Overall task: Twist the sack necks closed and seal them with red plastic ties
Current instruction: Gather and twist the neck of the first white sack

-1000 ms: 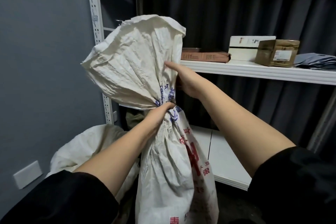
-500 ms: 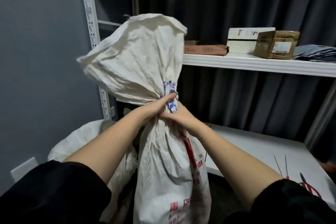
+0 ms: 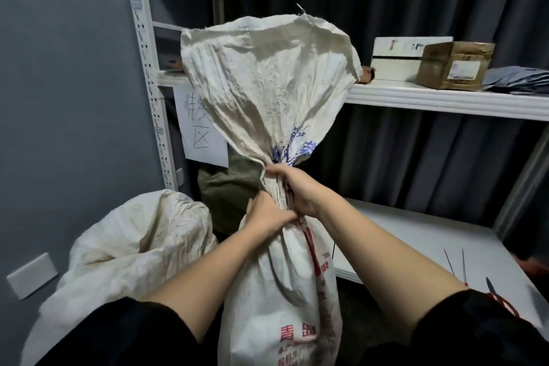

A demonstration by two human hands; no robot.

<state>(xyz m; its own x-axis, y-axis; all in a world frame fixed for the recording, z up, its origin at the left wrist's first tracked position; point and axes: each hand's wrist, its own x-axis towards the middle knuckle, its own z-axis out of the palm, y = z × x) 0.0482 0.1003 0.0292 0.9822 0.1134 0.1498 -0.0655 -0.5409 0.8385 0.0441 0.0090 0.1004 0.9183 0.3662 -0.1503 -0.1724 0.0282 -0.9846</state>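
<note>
Both my hands clamp the sack neck, right hand stacked above left hand, fists closed tight so the twist holds. Sack stands on the floor before the lower shelf; ties wait near its right edge.

shelf overhead right, second sack left

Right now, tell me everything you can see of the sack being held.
The sack is off-white woven plastic, creased, with red print on its body and blue print by the neck. It stands upright on the floor. Both hands grip its gathered neck, left hand below right hand. The loose top fans open above. No tie shows.
</note>
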